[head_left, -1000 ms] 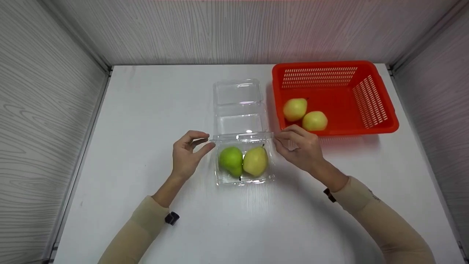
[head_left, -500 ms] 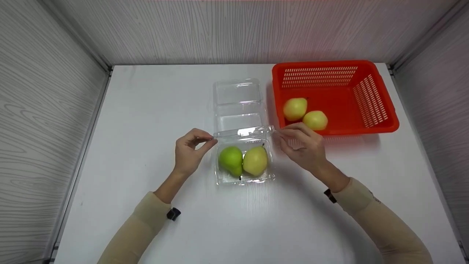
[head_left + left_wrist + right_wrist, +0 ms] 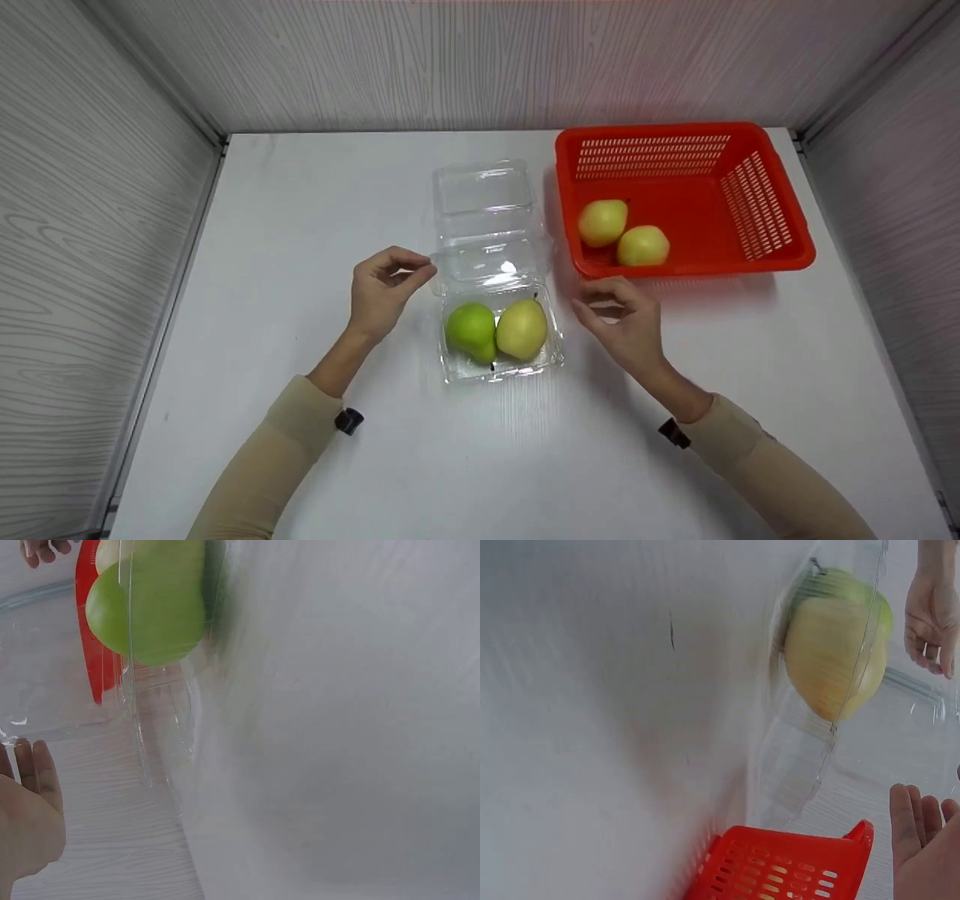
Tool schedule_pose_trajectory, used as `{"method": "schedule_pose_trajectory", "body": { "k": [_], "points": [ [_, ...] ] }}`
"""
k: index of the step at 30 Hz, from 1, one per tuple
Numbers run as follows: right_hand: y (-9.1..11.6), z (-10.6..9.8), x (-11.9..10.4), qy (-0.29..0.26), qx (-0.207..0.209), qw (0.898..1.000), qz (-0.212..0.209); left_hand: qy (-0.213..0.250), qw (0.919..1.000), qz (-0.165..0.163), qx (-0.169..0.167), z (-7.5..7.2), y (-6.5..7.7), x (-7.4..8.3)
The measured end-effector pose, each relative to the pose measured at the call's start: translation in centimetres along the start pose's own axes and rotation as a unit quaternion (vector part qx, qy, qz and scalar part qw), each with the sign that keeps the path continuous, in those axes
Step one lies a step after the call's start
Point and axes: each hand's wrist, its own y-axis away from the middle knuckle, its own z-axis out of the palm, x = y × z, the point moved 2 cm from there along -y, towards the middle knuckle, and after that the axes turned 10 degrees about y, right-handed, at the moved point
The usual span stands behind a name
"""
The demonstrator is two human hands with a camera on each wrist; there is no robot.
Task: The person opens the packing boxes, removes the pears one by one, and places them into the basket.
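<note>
Clear plastic is forming the container (image 3: 506, 374) holding a green pear (image 3: 472, 330) and a yellow pear (image 3: 522, 330). The left hand (image 3: 379, 292) is pinching the lid (image 3: 480, 268) behind it; right of it, the right hand (image 3: 624, 319) is hovering, fingers and thumb apart.

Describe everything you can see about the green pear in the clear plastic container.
The green pear is bright and smooth-looking, with a plump round body narrowing to a neck and a short dark stem. It lies on its side in the left half of the clear plastic container, its neck pointing toward the bottom of the head view. Its right side appears to touch the yellow pear beside it. Neither the left hand nor the right hand touches it.
</note>
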Motion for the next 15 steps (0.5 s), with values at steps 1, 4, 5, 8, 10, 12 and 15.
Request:
{"method": "schedule_pose_trajectory", "body": {
  "k": [1,4,5,8,10,12,15],
  "points": [
    [0.2,0.1,0.2,-0.008,-0.003,1.0,0.025,0.002,1.0,-0.005,0.001,-0.1,-0.1,0.0],
    [0.9,0.5,0.9,-0.038,-0.013,0.995,0.095,0.0,0.9999,-0.016,0.0,-0.2,-0.4,0.0],
    [1.1,0.7,1.2,-0.049,-0.019,0.992,0.115,-0.003,0.9998,-0.017,0.0,-0.2,-0.5,0.0],
    [1.4,1.0,1.8,-0.088,-0.042,0.98,0.171,-0.006,0.9997,-0.022,0.001,-0.3,-0.7,0.0],
    [1.6,1.2,2.1,-0.112,-0.06,0.969,0.21,-0.005,0.9997,-0.024,0.003,-0.4,-0.9,0.0],
    [1.8,1.4,2.4,-0.124,-0.078,0.957,0.249,-0.003,0.9997,-0.026,0.005,-0.4,-1.0,-0.1],
    [1.9,1.6,2.8,-0.129,-0.105,0.94,0.298,0.002,0.9997,-0.022,0.005,-0.4,-1.2,-0.2]
  ]
}}
